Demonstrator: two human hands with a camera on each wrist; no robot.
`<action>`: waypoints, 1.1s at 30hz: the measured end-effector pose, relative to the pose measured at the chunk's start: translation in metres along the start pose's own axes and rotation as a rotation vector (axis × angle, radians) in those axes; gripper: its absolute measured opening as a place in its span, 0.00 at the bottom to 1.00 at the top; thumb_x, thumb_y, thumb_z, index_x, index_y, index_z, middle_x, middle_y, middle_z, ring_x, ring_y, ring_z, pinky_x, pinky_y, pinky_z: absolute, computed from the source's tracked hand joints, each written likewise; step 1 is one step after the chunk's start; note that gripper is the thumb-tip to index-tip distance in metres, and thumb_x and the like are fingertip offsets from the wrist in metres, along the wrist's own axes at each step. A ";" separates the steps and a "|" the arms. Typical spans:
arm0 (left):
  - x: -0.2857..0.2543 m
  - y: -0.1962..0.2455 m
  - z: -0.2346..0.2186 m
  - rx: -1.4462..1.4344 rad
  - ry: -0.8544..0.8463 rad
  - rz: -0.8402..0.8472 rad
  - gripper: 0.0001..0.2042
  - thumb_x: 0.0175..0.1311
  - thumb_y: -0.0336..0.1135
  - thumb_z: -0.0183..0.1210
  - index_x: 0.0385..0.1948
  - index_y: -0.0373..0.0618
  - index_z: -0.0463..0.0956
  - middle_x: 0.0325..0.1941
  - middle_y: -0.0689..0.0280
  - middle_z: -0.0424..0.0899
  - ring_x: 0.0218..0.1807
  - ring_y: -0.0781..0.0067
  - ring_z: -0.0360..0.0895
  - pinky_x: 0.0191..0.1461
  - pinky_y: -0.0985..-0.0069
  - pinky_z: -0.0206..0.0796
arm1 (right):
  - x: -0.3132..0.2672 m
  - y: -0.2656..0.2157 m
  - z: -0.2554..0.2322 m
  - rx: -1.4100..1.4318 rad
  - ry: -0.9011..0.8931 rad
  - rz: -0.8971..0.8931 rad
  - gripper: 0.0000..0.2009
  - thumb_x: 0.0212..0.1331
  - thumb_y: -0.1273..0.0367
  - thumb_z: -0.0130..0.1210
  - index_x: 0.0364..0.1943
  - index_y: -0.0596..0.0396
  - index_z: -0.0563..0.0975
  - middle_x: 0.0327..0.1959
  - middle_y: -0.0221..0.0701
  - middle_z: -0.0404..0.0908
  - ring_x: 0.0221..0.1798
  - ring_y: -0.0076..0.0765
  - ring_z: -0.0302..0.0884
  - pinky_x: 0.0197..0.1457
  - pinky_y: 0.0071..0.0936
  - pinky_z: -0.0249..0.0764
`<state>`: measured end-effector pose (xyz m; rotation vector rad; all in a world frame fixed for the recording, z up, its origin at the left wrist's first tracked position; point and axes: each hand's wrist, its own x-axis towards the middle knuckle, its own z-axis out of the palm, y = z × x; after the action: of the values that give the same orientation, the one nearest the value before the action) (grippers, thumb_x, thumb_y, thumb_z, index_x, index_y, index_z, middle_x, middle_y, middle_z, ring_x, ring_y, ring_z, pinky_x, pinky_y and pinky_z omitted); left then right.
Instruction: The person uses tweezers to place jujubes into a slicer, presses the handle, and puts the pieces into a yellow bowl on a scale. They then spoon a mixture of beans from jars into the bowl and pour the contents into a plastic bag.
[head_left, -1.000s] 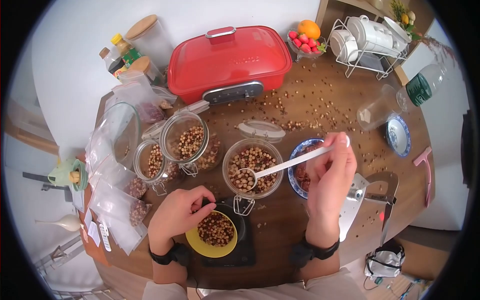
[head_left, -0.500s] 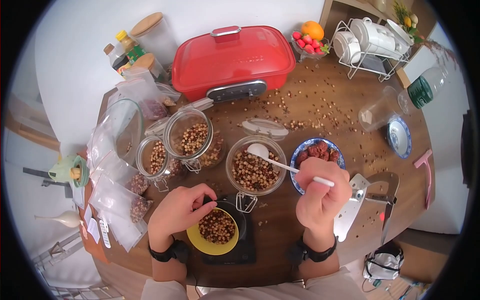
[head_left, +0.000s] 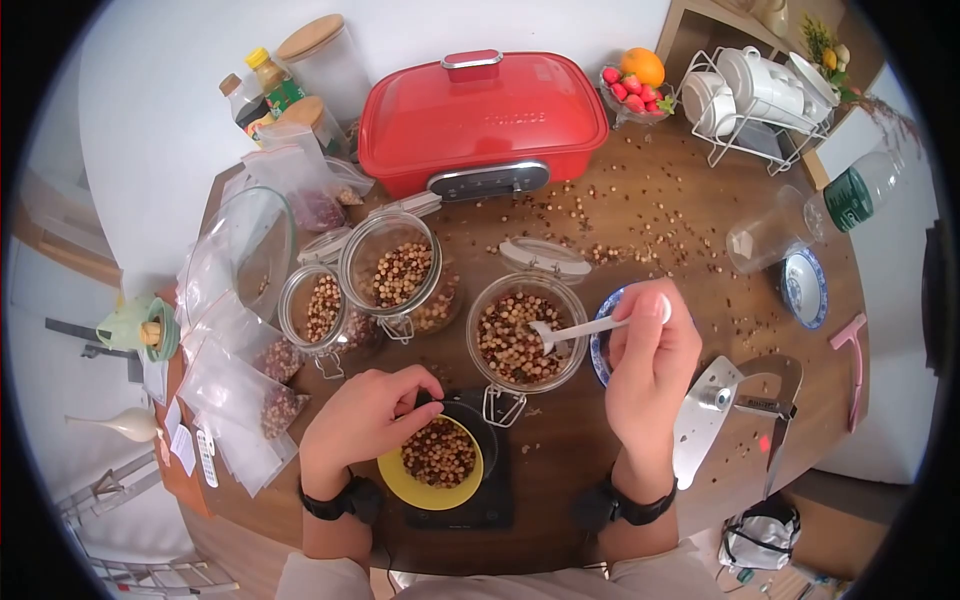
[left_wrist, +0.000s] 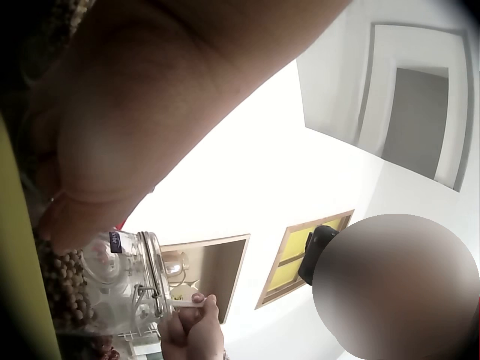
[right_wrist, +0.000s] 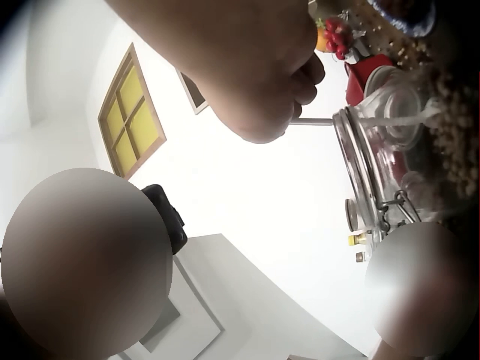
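The white spoon [head_left: 592, 326] has shifted from the far side to the middle of the glass jar [head_left: 474, 350], frame centre. The right hand [head_left: 652, 370] grips its handle, fingers curled; the left hand [head_left: 362, 425], fingers bent, meets the yellow bowl [head_left: 402, 488], lower centre, grip indeterminable.

Soft, diffuse light fell over the wooden table [head_left: 570, 450], leaving a pale sheen at its lower right and faint highlights on the red lid [head_left: 480, 100]. The head view was mostly clear, its edges bowed and ringed in black. Both wrist views blew the wall [left_wrist: 225, 180] out to white, and the left hand [left_wrist: 112, 135] looked dim and blurred; round smudges hid patches.
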<state>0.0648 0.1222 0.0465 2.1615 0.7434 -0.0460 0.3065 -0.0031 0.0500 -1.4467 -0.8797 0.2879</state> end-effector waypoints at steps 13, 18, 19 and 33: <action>-0.001 -0.001 -0.001 0.003 -0.009 0.000 0.07 0.62 0.31 0.64 0.40 0.43 0.79 0.14 0.67 0.65 0.16 0.71 0.63 0.23 0.71 0.53 | 0.008 -0.003 0.000 0.493 0.340 0.222 0.19 0.80 0.55 0.39 0.33 0.54 0.68 0.12 0.17 0.55 0.13 0.11 0.45 0.17 0.19 0.39; -0.001 -0.001 -0.001 0.008 -0.022 -0.017 0.08 0.63 0.31 0.64 0.40 0.43 0.78 0.14 0.67 0.65 0.16 0.71 0.63 0.23 0.71 0.53 | 0.009 -0.011 -0.005 0.583 0.453 0.175 0.19 0.79 0.55 0.40 0.33 0.54 0.67 0.13 0.16 0.51 0.14 0.12 0.44 0.18 0.19 0.38; -0.001 -0.001 -0.001 0.008 -0.021 -0.014 0.07 0.63 0.31 0.64 0.40 0.43 0.78 0.14 0.67 0.65 0.16 0.71 0.63 0.23 0.71 0.53 | 0.008 -0.012 -0.006 0.583 0.456 0.157 0.20 0.80 0.55 0.40 0.33 0.54 0.67 0.14 0.16 0.52 0.14 0.12 0.44 0.18 0.19 0.39; -0.001 0.001 -0.003 0.033 -0.034 -0.049 0.08 0.64 0.36 0.64 0.39 0.45 0.78 0.14 0.65 0.70 0.18 0.63 0.70 0.24 0.66 0.57 | -0.005 0.007 0.000 0.183 0.051 -0.226 0.19 0.76 0.57 0.48 0.35 0.61 0.78 0.22 0.27 0.74 0.21 0.18 0.66 0.25 0.18 0.58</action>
<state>0.0638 0.1237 0.0492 2.1679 0.7802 -0.1212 0.3059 -0.0053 0.0420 -1.1689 -0.9412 0.1571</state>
